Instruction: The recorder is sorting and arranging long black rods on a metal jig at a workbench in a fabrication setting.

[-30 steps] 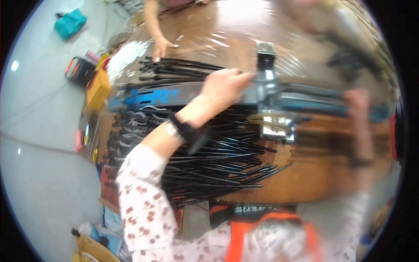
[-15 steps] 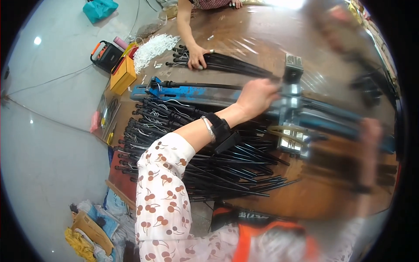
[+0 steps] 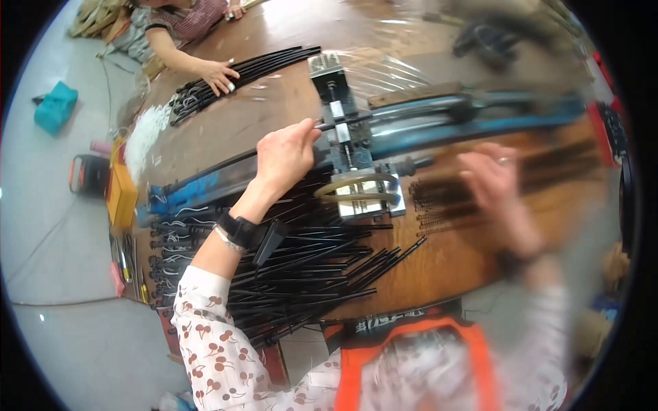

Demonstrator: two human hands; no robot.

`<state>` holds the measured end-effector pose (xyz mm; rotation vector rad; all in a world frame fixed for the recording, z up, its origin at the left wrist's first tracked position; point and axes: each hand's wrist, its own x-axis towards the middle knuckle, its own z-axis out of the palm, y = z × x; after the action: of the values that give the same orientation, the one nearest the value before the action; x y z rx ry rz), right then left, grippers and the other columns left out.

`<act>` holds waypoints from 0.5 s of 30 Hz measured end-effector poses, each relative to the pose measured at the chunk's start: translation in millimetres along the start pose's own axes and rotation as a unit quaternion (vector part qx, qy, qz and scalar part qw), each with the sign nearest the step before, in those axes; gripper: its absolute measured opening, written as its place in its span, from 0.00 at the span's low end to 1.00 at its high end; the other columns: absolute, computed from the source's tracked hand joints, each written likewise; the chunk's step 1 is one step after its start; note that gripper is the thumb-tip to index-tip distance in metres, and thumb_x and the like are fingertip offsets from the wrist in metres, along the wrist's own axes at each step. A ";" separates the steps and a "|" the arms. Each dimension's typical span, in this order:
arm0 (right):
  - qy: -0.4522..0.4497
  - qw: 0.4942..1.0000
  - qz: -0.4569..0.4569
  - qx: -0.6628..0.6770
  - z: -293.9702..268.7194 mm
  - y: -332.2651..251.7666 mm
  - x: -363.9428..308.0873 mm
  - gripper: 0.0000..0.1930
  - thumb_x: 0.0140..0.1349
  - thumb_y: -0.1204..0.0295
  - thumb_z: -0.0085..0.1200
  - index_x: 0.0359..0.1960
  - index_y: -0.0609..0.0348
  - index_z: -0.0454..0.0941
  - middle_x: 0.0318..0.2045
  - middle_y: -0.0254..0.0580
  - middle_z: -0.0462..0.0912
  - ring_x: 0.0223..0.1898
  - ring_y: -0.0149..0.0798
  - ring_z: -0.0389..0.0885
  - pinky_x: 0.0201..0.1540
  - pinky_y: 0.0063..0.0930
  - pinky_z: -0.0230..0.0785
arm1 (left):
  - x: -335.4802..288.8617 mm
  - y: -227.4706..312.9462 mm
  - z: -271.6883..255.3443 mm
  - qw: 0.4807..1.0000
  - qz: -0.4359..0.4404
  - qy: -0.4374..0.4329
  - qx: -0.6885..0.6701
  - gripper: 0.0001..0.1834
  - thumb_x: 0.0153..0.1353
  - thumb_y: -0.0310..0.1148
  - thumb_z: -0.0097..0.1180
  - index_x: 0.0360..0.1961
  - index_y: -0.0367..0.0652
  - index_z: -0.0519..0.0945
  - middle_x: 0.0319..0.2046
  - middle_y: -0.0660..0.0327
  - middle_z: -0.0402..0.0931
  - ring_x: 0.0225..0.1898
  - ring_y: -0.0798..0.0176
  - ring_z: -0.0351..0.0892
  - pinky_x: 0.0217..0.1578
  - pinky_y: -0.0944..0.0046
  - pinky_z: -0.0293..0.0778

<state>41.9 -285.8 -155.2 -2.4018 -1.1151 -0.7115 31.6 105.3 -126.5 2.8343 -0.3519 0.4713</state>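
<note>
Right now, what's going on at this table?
The left hand grips a thin black rod where it meets the silver-and-black metal clamp fixture on the long blue-painted metal rail. The right hand, blurred, is by the dark coiled springs; whether it holds anything is unclear. Across the table, a co-worker's hand is on a separate bundle of black rods. A larger pile of black rods lies on the near side of the rail.

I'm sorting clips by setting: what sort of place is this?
Probably a small assembly workshop: a long blue-and-grey metal fixture on a brown wooden table, thin black rods heaped beside it, and a co-worker's hand on another black bundle.
</note>
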 end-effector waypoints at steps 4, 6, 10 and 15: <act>-0.014 0.999 0.021 0.040 0.4 -13.2 9.7 0.19 0.55 0.76 0.61 0.50 0.57 0.79 0.38 0.41 0.83 0.44 0.47 0.77 0.50 0.42 0.60 | 1.5 6.6 -3.5 1.000 -0.013 -0.011 -0.002 0.11 0.67 0.39 0.52 0.30 0.45 0.73 0.26 0.52 0.80 0.31 0.42 0.80 0.29 0.47 0.74; -0.012 0.998 0.016 0.052 7.6 -19.3 16.4 0.18 0.55 0.76 0.61 0.49 0.57 0.79 0.37 0.41 0.83 0.44 0.46 0.77 0.49 0.41 0.61 | -0.2 6.4 -4.2 1.000 -0.016 -0.014 -0.001 0.11 0.67 0.39 0.52 0.30 0.45 0.73 0.26 0.52 0.80 0.31 0.42 0.80 0.30 0.47 0.73; -0.045 0.990 0.020 0.129 31.4 -29.4 25.4 0.16 0.55 0.78 0.60 0.46 0.59 0.79 0.33 0.41 0.80 0.39 0.46 0.76 0.45 0.39 0.64 | -1.9 11.8 -2.7 1.000 -0.005 -0.011 -0.008 0.11 0.66 0.38 0.53 0.30 0.44 0.72 0.26 0.53 0.79 0.31 0.43 0.80 0.29 0.48 0.72; -0.048 0.964 0.059 0.253 44.9 -15.6 25.0 0.12 0.58 0.78 0.57 0.45 0.60 0.78 0.32 0.45 0.78 0.34 0.47 0.76 0.36 0.38 0.68 | 2.2 1.9 11.7 0.995 0.073 0.055 0.040 0.09 0.64 0.33 0.55 0.28 0.45 0.72 0.23 0.55 0.77 0.29 0.47 0.80 0.28 0.50 0.72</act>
<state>55.9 -237.4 -173.7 -2.0545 -1.0287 -0.2302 36.4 99.8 -136.1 2.8558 -0.5334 0.6829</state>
